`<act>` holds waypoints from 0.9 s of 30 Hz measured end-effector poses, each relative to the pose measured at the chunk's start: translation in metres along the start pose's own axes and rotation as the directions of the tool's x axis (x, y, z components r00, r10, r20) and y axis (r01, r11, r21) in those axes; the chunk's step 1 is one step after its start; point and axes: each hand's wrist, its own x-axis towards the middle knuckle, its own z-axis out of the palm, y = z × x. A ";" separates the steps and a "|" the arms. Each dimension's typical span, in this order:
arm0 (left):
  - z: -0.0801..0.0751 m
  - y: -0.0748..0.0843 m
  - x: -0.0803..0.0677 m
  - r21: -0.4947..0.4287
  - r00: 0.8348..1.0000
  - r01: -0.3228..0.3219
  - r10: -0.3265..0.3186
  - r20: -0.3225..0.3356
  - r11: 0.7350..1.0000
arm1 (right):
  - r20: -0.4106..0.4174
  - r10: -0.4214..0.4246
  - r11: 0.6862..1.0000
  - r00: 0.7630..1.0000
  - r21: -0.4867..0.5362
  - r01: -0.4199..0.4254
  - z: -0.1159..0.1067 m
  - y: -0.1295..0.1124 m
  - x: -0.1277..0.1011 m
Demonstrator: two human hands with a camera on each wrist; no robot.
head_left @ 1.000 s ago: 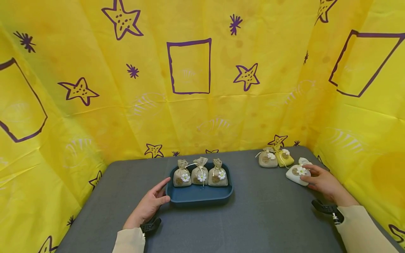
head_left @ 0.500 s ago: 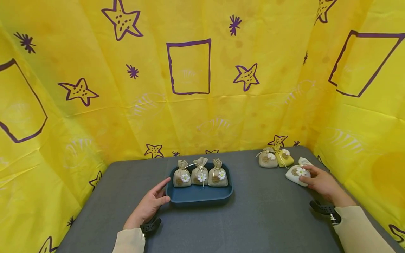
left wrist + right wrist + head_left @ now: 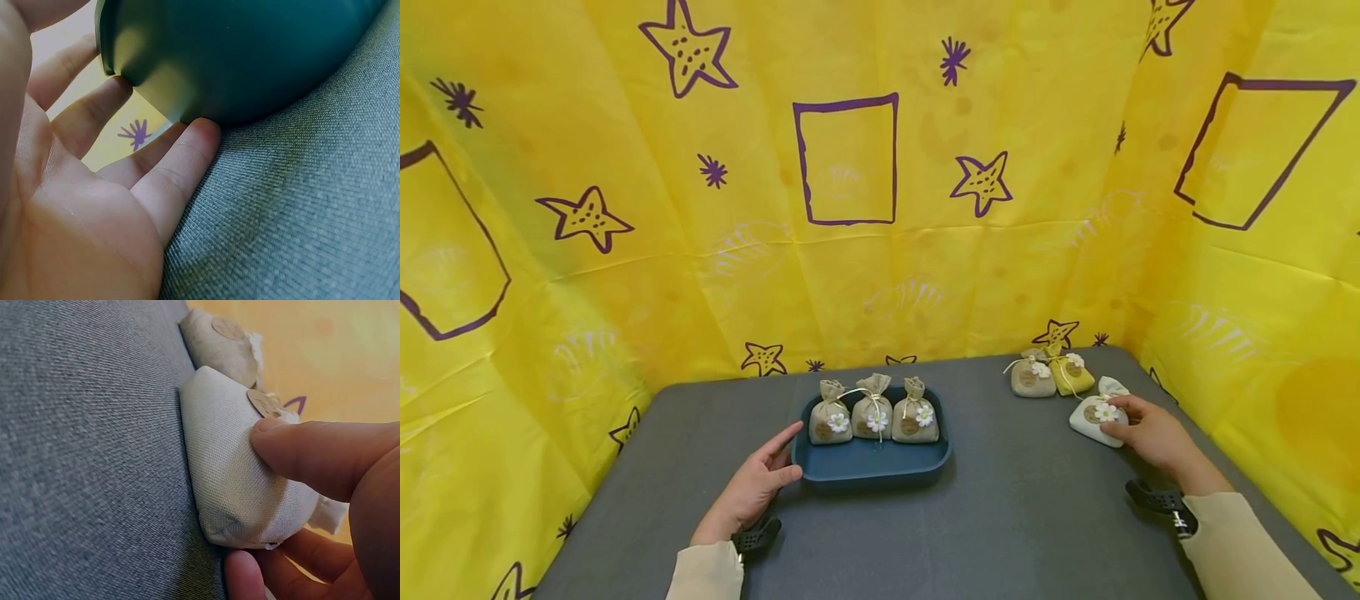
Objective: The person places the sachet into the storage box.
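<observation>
A blue tray (image 3: 872, 472) stands left of centre in the head view, with three beige drawstring sachets (image 3: 872, 421) upright along its back. My left hand (image 3: 752, 492) touches the tray's left end, thumb by the front corner and fingers extended along the side. The left wrist view has those fingertips against the tray's wall (image 3: 250, 56). At the right, my right hand (image 3: 1161, 437) pinches a white sachet (image 3: 1088, 423) with a daisy and round tag. In the right wrist view the thumb lies over the sachet's face (image 3: 231, 450), with fingers at its side, close over the table.
Behind the white sachet, a beige sachet (image 3: 1032, 377) and a yellow sachet (image 3: 1072, 377) lean together near the table's back right corner. Yellow printed cloth (image 3: 850, 283) walls in the grey table (image 3: 985, 517) at the back and both sides.
My right hand and the white sachet have shifted slightly left and toward me. The left hand stays at the tray, and the other sachets keep their places.
</observation>
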 end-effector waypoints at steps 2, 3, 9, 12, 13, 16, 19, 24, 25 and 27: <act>0.000 0.000 0.000 -0.001 1.000 0.004 -0.004 0.002 1.000 | -0.006 -0.004 1.000 1.000 -0.012 0.004 0.001 -0.001 -0.001; 0.001 0.001 0.000 -0.002 1.000 0.006 -0.006 0.001 1.000 | -0.010 -0.007 1.000 1.000 -0.017 0.007 0.001 -0.002 -0.002; 0.001 0.001 0.000 0.011 1.000 0.021 -0.021 -0.012 1.000 | -0.025 -0.019 0.999 1.000 -0.041 0.018 0.004 -0.003 -0.003; 0.001 0.001 0.000 0.022 1.000 0.025 -0.024 -0.016 0.999 | -0.034 -0.033 0.997 0.999 -0.064 0.031 0.006 -0.003 -0.003; 0.001 0.001 0.000 0.024 1.000 0.024 -0.024 -0.016 0.999 | -0.036 -0.039 0.997 0.999 -0.073 0.036 0.007 -0.004 -0.004; 0.001 0.001 0.000 0.020 1.000 0.025 -0.025 -0.017 0.999 | -0.039 -0.049 0.995 0.998 -0.086 0.045 0.010 -0.003 -0.005; 0.001 0.001 0.000 0.021 1.000 0.024 -0.024 -0.018 0.999 | -0.043 -0.051 0.995 0.998 -0.085 0.047 0.012 -0.003 -0.006; 0.001 0.001 0.000 0.028 1.000 0.023 -0.022 -0.017 0.999 | -0.044 -0.058 0.995 0.997 -0.078 0.054 0.016 -0.007 -0.009; 0.001 0.001 -0.001 0.029 1.000 0.023 -0.022 -0.017 0.999 | -0.042 -0.061 0.995 0.997 -0.078 0.058 0.016 -0.009 -0.010; 0.001 0.001 -0.001 0.030 1.000 0.021 -0.020 -0.016 0.999 | -0.031 -0.067 0.995 0.997 -0.074 0.065 0.017 -0.012 -0.011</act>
